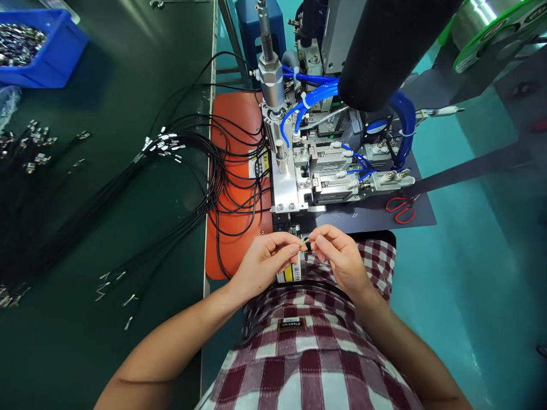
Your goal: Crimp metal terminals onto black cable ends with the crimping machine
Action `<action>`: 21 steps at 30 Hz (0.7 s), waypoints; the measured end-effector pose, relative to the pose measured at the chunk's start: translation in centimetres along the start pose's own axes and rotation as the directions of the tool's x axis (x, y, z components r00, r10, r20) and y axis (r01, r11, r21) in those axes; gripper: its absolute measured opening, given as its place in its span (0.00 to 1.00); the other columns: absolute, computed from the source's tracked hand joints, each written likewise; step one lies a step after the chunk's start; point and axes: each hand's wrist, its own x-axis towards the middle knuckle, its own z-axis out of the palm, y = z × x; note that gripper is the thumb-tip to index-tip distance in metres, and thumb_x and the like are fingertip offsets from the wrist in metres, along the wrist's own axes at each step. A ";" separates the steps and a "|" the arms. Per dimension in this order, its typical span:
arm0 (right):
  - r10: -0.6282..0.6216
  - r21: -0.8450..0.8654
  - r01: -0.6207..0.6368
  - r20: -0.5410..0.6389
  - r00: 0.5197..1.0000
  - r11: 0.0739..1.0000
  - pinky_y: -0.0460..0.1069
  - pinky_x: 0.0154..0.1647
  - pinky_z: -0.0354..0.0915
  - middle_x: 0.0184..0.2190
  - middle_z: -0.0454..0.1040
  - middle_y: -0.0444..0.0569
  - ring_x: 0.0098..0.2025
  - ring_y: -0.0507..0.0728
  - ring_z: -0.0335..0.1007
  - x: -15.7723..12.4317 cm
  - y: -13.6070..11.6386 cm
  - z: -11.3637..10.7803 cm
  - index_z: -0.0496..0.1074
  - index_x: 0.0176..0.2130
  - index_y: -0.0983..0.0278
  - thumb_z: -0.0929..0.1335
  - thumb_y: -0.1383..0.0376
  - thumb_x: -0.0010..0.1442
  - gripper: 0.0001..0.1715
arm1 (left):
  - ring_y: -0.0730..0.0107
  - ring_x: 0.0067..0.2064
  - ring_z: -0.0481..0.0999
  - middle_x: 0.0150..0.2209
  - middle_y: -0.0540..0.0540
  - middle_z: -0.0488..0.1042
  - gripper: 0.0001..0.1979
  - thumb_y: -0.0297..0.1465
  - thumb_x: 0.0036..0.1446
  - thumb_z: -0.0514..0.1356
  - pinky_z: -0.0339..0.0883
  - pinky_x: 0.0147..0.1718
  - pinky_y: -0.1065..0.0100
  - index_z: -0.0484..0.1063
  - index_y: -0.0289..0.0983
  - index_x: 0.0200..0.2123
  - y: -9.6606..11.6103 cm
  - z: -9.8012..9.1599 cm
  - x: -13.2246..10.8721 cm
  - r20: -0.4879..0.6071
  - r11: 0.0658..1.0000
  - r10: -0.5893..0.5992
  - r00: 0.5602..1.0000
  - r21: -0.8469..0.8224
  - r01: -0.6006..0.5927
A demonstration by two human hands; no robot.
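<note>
In front of the machine, my left hand [270,257] and my right hand [338,256] meet, fingertips almost touching. Both are closed in a pinch on thin light-coloured wires [304,242], which look like a cable's stripped end; the fingers hide most of it. Just beyond my fingers is the near end of a metal machine [284,191] with a silver plate and cylinders. Black cables [216,171] run from the machine's left side over an orange-red board [239,250]. Many of their ends carry small white-and-silver connectors [164,142] bunched on the dark table.
At left, the dark green table [171,324] holds a blue bin [72,54] of small metal parts and more cable bundles [85,222]. Red-handled scissors [400,209] lie right of the machine. A black tube [376,57] hangs overhead, near a wire spool [482,34].
</note>
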 end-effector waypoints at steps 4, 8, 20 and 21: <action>-0.020 -0.049 0.020 -0.014 1.000 0.999 0.45 0.23 0.58 0.24 0.68 0.42 0.22 0.49 0.57 -0.1 0.1 0.2 0.74 0.36 0.62 0.69 0.59 0.60 0.08 | 0.82 0.20 0.56 0.22 0.52 0.66 0.14 0.39 0.59 0.59 0.48 0.17 0.77 0.74 0.32 0.35 0.1 0.1 -0.2 0.018 1.000 -0.002 1.000 -0.008 0.002; -0.117 -0.163 0.103 -0.079 0.990 0.981 0.45 0.23 0.59 0.29 0.71 0.44 0.24 0.50 0.60 -0.4 0.1 0.4 0.74 0.36 0.62 0.69 0.62 0.60 0.06 | 0.82 0.19 0.55 0.21 0.52 0.67 0.15 0.40 0.59 0.59 0.47 0.17 0.77 0.73 0.32 0.36 0.1 0.1 -0.1 0.008 1.000 -0.007 1.000 -0.019 0.007; -0.430 -0.460 0.340 -0.105 0.897 0.820 0.49 0.31 0.64 0.33 0.73 0.46 0.32 0.53 0.68 -1.5 0.4 1.6 0.74 0.36 0.61 0.68 0.69 0.60 0.04 | 0.82 0.19 0.58 0.21 0.53 0.67 0.14 0.40 0.58 0.60 0.50 0.17 0.77 0.72 0.33 0.35 0.0 0.4 -0.3 -0.050 1.000 0.022 0.999 0.000 -0.022; -0.453 -0.476 0.354 -0.107 0.885 0.805 0.49 0.30 0.64 0.32 0.72 0.46 0.31 0.53 0.67 -1.5 0.5 1.7 0.73 0.35 0.61 0.69 0.70 0.60 0.04 | 0.81 0.20 0.60 0.22 0.52 0.67 0.13 0.39 0.58 0.60 0.51 0.18 0.77 0.72 0.34 0.35 -0.1 0.5 -0.3 -0.065 0.999 0.039 0.997 0.020 -0.038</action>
